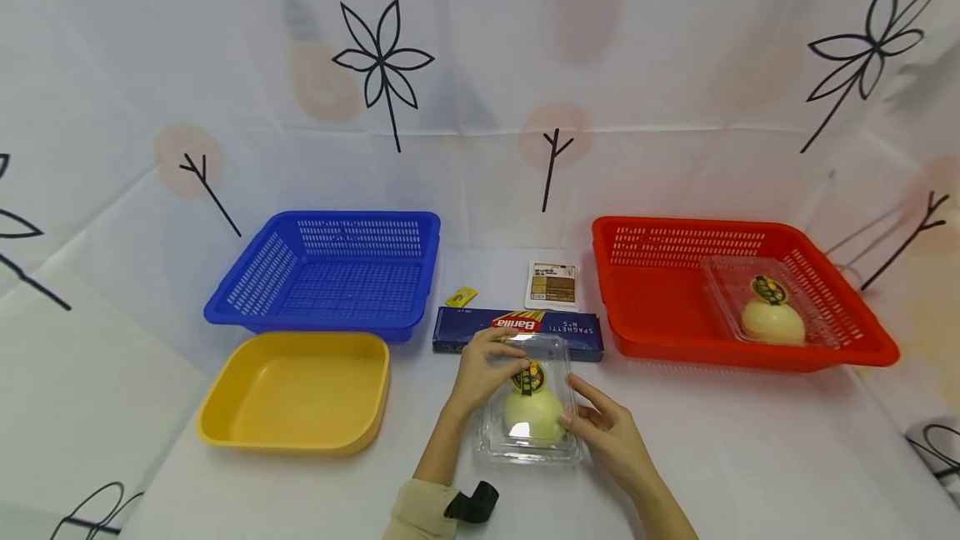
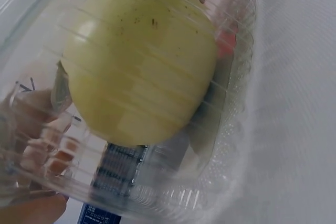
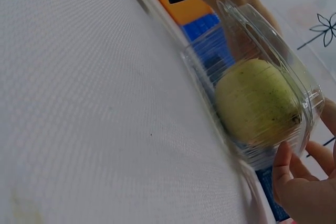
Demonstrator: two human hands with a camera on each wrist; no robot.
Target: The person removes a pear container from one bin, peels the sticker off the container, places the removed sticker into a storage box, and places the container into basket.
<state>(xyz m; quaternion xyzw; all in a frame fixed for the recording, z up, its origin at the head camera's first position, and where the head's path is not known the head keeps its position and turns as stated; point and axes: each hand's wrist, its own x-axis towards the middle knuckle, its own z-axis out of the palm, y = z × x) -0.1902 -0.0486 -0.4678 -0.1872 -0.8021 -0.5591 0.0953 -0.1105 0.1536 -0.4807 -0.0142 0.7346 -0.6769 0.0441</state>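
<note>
A clear plastic clamshell box (image 1: 492, 442) stands in front of me at the middle of the table, its lid down. Inside sits a round yellow-green fruit (image 1: 528, 421), speckled in the left wrist view. A black and yellow round sticker (image 1: 529, 377) shows at the lid. My left hand (image 1: 478, 372) holds the far left part of the box, thumb beside the sticker. With fingers and thumb, my right hand (image 1: 609, 438) grips the right side. In the right wrist view its fingertips (image 3: 284, 153) lie against the clear wall.
Behind the box lie a blue spaghetti carton (image 1: 465, 329), a small yellow packet (image 1: 461, 297) and a brown-white packet (image 1: 552, 286). A blue basket (image 1: 348, 286) and yellow tray (image 1: 300, 390) stand left. At right, a red basket (image 1: 652, 307) holds a similar box (image 1: 723, 273) with fruit.
</note>
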